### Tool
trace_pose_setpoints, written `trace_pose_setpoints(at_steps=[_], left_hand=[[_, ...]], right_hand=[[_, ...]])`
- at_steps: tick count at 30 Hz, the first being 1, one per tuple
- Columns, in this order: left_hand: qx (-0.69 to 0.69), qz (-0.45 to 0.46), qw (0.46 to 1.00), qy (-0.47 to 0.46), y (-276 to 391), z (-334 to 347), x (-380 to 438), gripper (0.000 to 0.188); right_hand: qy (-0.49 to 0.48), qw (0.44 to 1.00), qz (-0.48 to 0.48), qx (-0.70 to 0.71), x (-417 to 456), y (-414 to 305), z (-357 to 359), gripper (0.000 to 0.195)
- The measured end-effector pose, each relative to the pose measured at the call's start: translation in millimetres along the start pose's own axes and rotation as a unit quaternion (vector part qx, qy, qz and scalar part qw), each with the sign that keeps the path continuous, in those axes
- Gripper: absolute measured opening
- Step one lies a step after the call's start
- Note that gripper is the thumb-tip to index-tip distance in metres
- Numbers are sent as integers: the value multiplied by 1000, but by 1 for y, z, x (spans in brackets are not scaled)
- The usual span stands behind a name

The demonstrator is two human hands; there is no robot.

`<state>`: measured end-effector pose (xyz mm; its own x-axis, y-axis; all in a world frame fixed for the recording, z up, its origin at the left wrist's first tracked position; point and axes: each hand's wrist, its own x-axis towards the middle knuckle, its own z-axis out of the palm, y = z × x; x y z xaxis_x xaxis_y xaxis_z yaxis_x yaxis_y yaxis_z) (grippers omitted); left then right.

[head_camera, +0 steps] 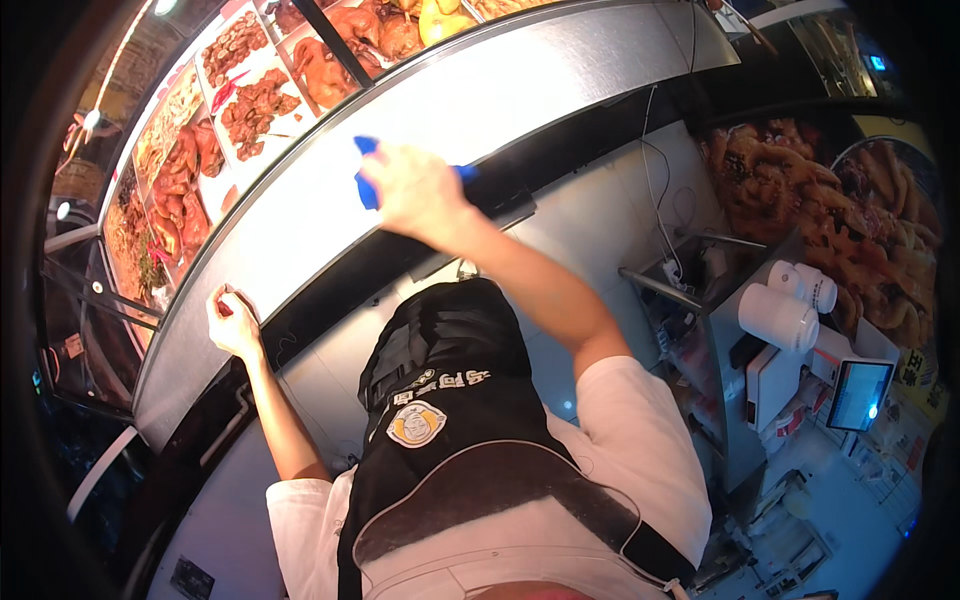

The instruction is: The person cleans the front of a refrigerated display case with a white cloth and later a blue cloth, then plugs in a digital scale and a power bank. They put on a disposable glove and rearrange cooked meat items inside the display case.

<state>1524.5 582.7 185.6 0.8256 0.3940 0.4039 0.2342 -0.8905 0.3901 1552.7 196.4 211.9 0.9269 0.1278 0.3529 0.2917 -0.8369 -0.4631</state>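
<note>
Before me curves a stainless steel counter ledge (315, 199), with a lit food display case along its far side. My right hand (418, 191) is closed around a bright blue cloth (366, 191) on the ledge; the hand is slightly blurred and parts of the cloth stick out on both sides of it. Over at the ledge's near left edge, my left hand (231, 322) has its fingers curled, with something small and dark reddish at the fingertips that I cannot make out. A black apron (450, 360) covers my front.
Trays of cooked meat (259, 112) lie behind the ledge's raised rim. To the right stand a side cabinet (731, 375), white plastic tubs (776, 315) and a lit screen (860, 395). Cables (651, 187) hang down near the wall.
</note>
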Motion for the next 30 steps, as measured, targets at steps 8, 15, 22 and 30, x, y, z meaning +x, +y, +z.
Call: trace_pose_setpoints(at_steps=[8, 15, 22, 30], left_hand=[[-2, 27, 999, 17, 12, -5, 1, 17], [-17, 49, 999, 15, 3, -1, 0, 17], [-120, 96, 988, 10, 8, 6, -2, 21], [-343, 58, 918, -189, -7, 10, -7, 46]], right_hand=[[-10, 361, 365, 858, -65, -46, -26, 40], [92, 447, 294, 840, -101, -51, -49, 48], [244, 689, 211, 649, -44, -131, -28, 44], [93, 802, 302, 508, -56, -227, 57, 71]])
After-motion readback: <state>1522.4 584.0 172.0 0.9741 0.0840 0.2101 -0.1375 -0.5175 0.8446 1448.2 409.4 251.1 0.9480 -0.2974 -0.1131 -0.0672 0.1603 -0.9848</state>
